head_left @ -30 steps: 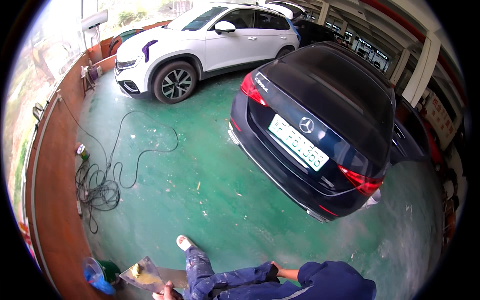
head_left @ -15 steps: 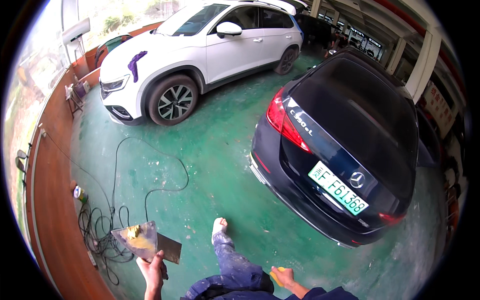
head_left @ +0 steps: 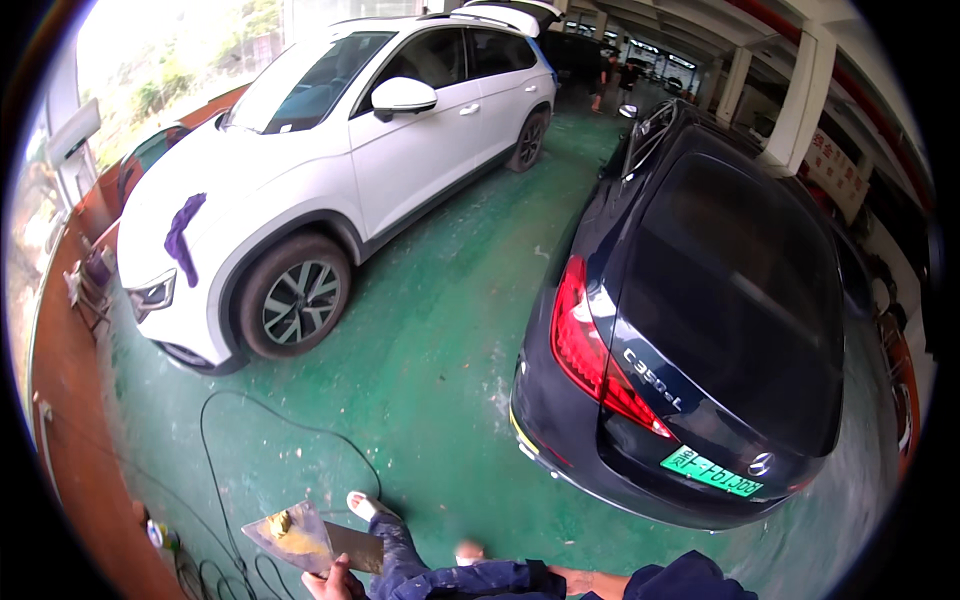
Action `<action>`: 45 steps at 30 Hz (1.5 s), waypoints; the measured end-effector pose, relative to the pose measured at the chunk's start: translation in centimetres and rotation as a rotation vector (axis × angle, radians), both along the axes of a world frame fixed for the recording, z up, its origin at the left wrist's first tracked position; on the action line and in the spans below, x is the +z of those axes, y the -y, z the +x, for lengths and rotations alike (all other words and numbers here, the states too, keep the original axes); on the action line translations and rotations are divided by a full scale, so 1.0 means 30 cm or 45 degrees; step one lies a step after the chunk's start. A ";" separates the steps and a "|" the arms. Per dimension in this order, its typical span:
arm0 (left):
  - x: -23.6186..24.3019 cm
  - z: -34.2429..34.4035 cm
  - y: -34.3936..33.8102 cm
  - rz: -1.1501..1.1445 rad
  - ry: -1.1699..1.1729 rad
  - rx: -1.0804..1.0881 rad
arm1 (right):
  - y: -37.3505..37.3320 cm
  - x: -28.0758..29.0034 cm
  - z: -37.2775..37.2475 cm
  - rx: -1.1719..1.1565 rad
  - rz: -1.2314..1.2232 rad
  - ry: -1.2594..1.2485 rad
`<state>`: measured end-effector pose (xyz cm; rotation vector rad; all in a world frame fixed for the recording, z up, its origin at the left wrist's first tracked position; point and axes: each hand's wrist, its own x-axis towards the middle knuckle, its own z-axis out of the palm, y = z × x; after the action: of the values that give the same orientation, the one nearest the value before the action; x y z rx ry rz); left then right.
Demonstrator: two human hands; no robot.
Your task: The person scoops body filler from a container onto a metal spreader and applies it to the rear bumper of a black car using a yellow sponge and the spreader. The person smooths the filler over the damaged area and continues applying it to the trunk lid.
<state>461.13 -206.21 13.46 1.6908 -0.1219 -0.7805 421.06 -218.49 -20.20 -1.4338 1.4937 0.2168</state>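
Observation:
My left hand point(head_left: 335, 581), at the lower edge, is closed on a flat, pale putty board point(head_left: 312, 545) smeared with yellow. A lump of yellow putty point(head_left: 281, 523) sits on the board. A dark, flat scraper blade point(head_left: 362, 549) sticks out to the right from the same grip. My right forearm point(head_left: 605, 581) shows low in the picture. The fingers of that hand are hidden, so I cannot see what they hold. My legs in stained dark blue trousers point(head_left: 400, 550) are between the arms, with one light slipper point(head_left: 366, 505) forward.
A white car point(head_left: 410, 180) stands ahead left, a purple cloth point(head_left: 183, 238) on its hood. To the right is a dark sedan point(head_left: 690, 350). A black cable point(head_left: 285, 421) loops over the green floor point(head_left: 430, 400). A can point(head_left: 160, 535) is by the low wall. People point(head_left: 606, 80) stand far back.
I have stepped forward; both cars appear nearer. The board stays in my left hand, lower in the picture. My right hand, earlier visible with a flat yellow piece, has dropped out of sight.

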 end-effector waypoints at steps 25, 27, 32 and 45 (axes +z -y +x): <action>-0.116 1.184 2.159 -0.151 -0.062 -1.042 | 1.469 0.088 1.480 -1.300 -0.176 0.250; -0.127 1.160 2.253 -0.180 -0.082 -1.118 | 1.597 0.058 1.513 -1.222 -0.211 0.259; -0.080 1.082 2.506 -0.224 -0.068 -1.382 | 1.761 0.030 1.544 -1.255 -0.264 0.237; -0.187 0.807 3.198 -0.124 -0.170 -2.353 | 1.234 -0.216 1.909 -2.543 -0.397 0.173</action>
<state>485.33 -302.16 7.86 1.0219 -1.7259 -2.0886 478.34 -255.50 -26.68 0.3503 2.1441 -1.2998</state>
